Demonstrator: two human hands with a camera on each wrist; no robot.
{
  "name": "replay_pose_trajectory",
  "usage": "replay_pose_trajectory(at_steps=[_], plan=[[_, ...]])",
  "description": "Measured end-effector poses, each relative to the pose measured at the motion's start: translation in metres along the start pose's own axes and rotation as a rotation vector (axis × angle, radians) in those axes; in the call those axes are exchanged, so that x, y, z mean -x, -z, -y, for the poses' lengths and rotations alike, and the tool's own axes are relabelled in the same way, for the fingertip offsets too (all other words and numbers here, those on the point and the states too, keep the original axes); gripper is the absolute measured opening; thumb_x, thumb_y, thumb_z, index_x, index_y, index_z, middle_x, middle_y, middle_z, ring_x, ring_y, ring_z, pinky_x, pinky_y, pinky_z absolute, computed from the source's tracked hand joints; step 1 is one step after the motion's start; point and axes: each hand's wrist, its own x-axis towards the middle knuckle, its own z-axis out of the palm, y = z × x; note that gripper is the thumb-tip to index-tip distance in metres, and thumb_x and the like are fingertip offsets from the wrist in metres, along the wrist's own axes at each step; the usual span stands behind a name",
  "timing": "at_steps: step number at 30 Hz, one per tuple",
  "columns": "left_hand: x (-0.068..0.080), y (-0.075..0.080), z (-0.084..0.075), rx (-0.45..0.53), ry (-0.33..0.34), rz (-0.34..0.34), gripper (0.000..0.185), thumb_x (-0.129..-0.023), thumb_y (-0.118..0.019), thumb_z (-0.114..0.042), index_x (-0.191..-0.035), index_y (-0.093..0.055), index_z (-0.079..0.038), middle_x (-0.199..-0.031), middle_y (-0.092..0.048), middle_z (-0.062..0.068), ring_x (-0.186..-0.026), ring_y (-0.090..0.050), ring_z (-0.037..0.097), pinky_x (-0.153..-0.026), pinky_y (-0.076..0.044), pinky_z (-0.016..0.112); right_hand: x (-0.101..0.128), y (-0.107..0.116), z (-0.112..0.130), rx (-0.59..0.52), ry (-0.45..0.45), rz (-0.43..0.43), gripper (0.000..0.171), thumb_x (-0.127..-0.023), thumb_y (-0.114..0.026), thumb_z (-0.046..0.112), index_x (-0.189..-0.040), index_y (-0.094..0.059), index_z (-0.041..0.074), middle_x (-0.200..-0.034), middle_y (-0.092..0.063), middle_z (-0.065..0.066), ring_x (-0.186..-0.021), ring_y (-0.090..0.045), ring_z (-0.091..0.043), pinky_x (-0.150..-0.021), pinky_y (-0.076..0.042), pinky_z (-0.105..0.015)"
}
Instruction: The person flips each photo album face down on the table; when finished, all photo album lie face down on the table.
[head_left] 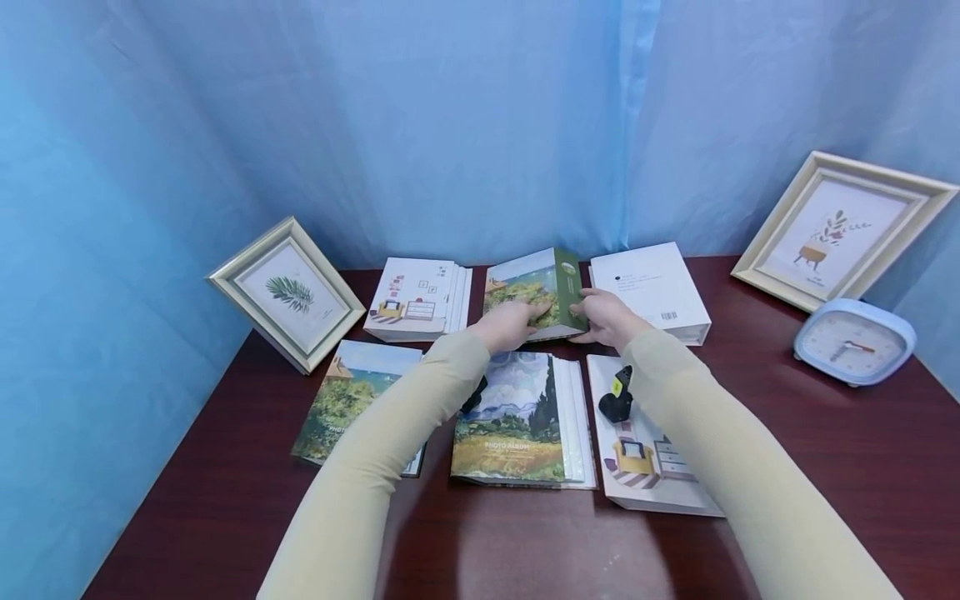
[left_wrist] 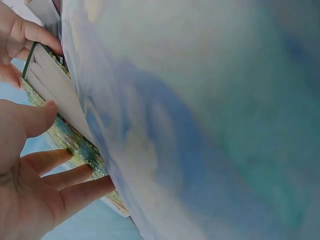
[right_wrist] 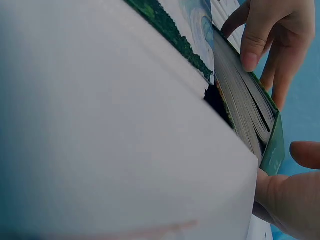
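Observation:
A green-spined photo album (head_left: 522, 275) with a seaside painting on its cover lies at the back centre, its spine side raised. My left hand (head_left: 510, 325) rests on the cover; in the left wrist view its fingers (left_wrist: 75, 177) are spread nearly straight across it, the thumb near the page edge. At the spine's near corner my right hand (head_left: 606, 318) pinches the album, one digit low by the edge and the others at the spine. The right wrist view shows the grey page block (right_wrist: 245, 95) between the covers.
White albums flank it, left (head_left: 412, 292) and right (head_left: 648, 287). In front lie a seaside album (head_left: 352, 392), a landscape album (head_left: 510, 433) and a white album (head_left: 637, 467) under my right forearm. Picture frames stand left (head_left: 292, 296) and right (head_left: 836, 229); a blue clock (head_left: 855, 342) sits right.

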Motion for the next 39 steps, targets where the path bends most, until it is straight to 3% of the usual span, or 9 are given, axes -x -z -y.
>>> replay_pose_trajectory(at_steps=[7, 10, 13, 23, 27, 30, 31, 33, 39], plan=[[-0.0022, -0.0049, -0.0028, 0.002, 0.022, -0.002, 0.055, -0.101, -0.047, -0.018, -0.151, -0.024, -0.026, -0.149, -0.039, 0.011, -0.094, -0.063, 0.023, -0.067, -0.041, 0.028, 0.0056, 0.0018, 0.0029, 0.095, 0.008, -0.011, 0.059, -0.102, -0.028, 0.008, -0.153, 0.002, 0.008, -0.155, -0.009, -0.026, -0.141, -0.017, -0.044, -0.106, -0.033, -0.058], [-0.002, -0.005, -0.0045, 0.021, 0.025, 0.01, 0.054, -0.101, -0.045, -0.016, -0.15, -0.025, -0.026, -0.148, -0.04, 0.013, -0.076, -0.059, 0.021, -0.062, -0.038, 0.028, 0.0056, 0.0034, 0.0033, 0.108, -0.003, -0.022, 0.061, -0.102, -0.03, 0.01, -0.153, 0.003, 0.008, -0.155, -0.003, -0.028, -0.141, -0.012, -0.046, -0.106, -0.032, -0.059], [-0.0011, -0.0045, -0.0057, 0.033, 0.029, 0.029, 0.052, -0.101, -0.044, -0.015, -0.15, -0.027, -0.026, -0.147, -0.041, 0.012, -0.059, -0.045, 0.016, -0.059, -0.036, 0.027, 0.0038, 0.0048, 0.0022, 0.11, -0.015, -0.039, 0.062, -0.103, -0.032, 0.012, -0.153, 0.004, 0.008, -0.155, 0.003, -0.028, -0.141, -0.008, -0.048, -0.105, -0.032, -0.059], [-0.0023, -0.0049, -0.0047, 0.048, 0.037, 0.062, 0.052, -0.102, -0.045, -0.021, -0.15, -0.026, -0.026, -0.154, -0.028, 0.013, -0.047, -0.033, 0.011, -0.058, -0.036, 0.028, 0.0035, 0.0075, 0.0019, 0.133, -0.016, -0.047, 0.063, -0.103, -0.034, 0.017, -0.153, 0.004, 0.006, -0.156, 0.001, -0.027, -0.141, -0.011, -0.048, -0.103, -0.036, -0.058], [-0.0011, -0.0051, -0.0047, 0.05, 0.031, 0.059, 0.051, -0.102, -0.044, -0.021, -0.15, -0.026, -0.025, -0.155, -0.026, 0.014, -0.055, -0.043, 0.012, -0.066, -0.039, 0.029, 0.0052, 0.0081, 0.0035, 0.134, -0.026, -0.05, 0.063, -0.103, -0.034, 0.018, -0.153, 0.003, 0.006, -0.156, -0.002, -0.026, -0.141, -0.013, -0.048, -0.103, -0.037, -0.057], [0.0003, -0.0048, -0.0058, 0.045, 0.025, 0.045, 0.051, -0.102, -0.044, -0.022, -0.15, -0.028, -0.024, -0.154, -0.029, 0.014, -0.089, -0.06, 0.018, -0.079, -0.041, 0.032, 0.0057, 0.0086, 0.0041, 0.127, -0.027, -0.051, 0.063, -0.103, -0.034, 0.018, -0.153, 0.003, 0.005, -0.156, -0.004, -0.026, -0.141, -0.014, -0.048, -0.103, -0.037, -0.058], [0.0009, -0.0047, -0.0064, 0.044, 0.022, 0.04, 0.05, -0.102, -0.044, -0.023, -0.15, -0.028, -0.023, -0.153, -0.03, 0.014, -0.103, -0.059, 0.021, -0.083, -0.041, 0.033, 0.0059, 0.0088, 0.0042, 0.126, -0.028, -0.052, 0.063, -0.103, -0.034, 0.018, -0.152, 0.002, 0.005, -0.156, -0.005, -0.026, -0.141, -0.014, -0.048, -0.103, -0.037, -0.058], [0.0016, -0.0051, -0.0073, 0.048, 0.014, 0.036, 0.05, -0.102, -0.044, -0.023, -0.149, -0.03, -0.022, -0.153, -0.031, 0.014, -0.114, -0.056, 0.025, -0.086, -0.04, 0.033, 0.0067, 0.0089, 0.0045, 0.125, -0.026, -0.051, 0.063, -0.103, -0.034, 0.018, -0.152, 0.002, 0.005, -0.156, -0.006, -0.026, -0.14, -0.015, -0.048, -0.103, -0.037, -0.057], [0.0016, -0.0067, -0.0082, 0.066, 0.002, 0.039, 0.049, -0.102, -0.044, -0.023, -0.149, -0.032, -0.02, -0.152, -0.033, 0.014, -0.09, -0.06, 0.023, -0.079, -0.04, 0.032, 0.0094, 0.0079, 0.006, 0.083, -0.023, -0.039, 0.06, -0.103, -0.034, 0.017, -0.153, -0.002, 0.005, -0.155, -0.01, -0.024, -0.141, -0.021, -0.04, -0.105, -0.036, -0.054]])
